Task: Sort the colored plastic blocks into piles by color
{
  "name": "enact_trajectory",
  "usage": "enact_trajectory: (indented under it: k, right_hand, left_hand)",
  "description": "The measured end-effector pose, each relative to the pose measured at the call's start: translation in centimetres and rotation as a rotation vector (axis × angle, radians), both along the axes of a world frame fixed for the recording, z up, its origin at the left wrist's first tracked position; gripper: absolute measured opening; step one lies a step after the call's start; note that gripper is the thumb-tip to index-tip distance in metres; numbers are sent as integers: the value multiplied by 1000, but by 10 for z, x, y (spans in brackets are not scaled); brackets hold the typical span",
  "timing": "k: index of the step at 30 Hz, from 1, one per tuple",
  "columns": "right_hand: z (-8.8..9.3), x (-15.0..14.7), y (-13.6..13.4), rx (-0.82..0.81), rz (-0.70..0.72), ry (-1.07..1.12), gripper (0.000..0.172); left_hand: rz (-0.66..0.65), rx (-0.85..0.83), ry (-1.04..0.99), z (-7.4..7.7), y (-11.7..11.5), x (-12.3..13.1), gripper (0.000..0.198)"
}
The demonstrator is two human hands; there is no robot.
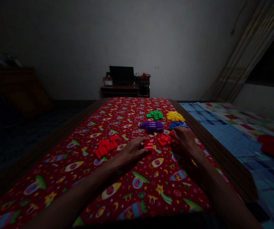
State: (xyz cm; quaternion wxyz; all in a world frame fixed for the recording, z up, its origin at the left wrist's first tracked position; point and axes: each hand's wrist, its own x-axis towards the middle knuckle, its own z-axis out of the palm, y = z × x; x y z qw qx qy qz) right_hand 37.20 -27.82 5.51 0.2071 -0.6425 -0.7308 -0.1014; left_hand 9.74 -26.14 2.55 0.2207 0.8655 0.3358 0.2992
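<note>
My left hand (135, 148) rests low over the cloth, thumb and fingers at either side of a small row of glossy red plastic pieces (148, 145). My right hand (185, 139) bends down beside a loose cluster of red pieces (165, 140), its fingertips closed at a red piece (172, 134) on the cluster's right edge. The fingers partly hide that piece. Farther left lies another red pile (106, 146) of short, tapered, tube-like pieces. Just past my right hand is a blue pile (178, 125). Purple pieces (152, 126) lie beyond my left hand.
Green pieces (155, 114) and yellow pieces (175, 116) lie farther back on the red patterned cloth (132, 181). The table's dark wooden edge (223, 162) runs along the right. Beyond it spreads checked bedding (242, 140). A desk with a dark monitor (122, 75) stands against the wall.
</note>
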Motion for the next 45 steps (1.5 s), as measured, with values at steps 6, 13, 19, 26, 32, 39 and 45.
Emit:
enact_trajectory:
  k: [6, 13, 19, 26, 32, 39, 45]
  right_hand:
    - [-8, 7, -5, -80, -128, -103, 26]
    - [-7, 4, -4, -175, -151, -67, 22]
    - [2, 27, 1, -162, 57, 138, 27]
    - [15, 24, -1, -257, 214, 452, 47]
    - [11, -6, -5, -405, 212, 394, 46]
    - [9, 1, -10, -271, 144, 176, 44]
    - [8, -4, -10, -126, 197, 193, 49]
  left_hand:
    - [-108, -28, -36, -9, 10, 27, 45]
    - [-139, 1, -125, -18, 24, 43, 42]
    - [-252, -90, -139, -19, 13, 39, 39]
    - [-123, 69, -109, -14, 9, 43, 26]
    - [-72, 129, -86, -22, 9, 47, 23]
    - [-62, 143, 85, 9, 10, 18, 30]
    - [348, 182, 351, 30, 40, -71, 35]
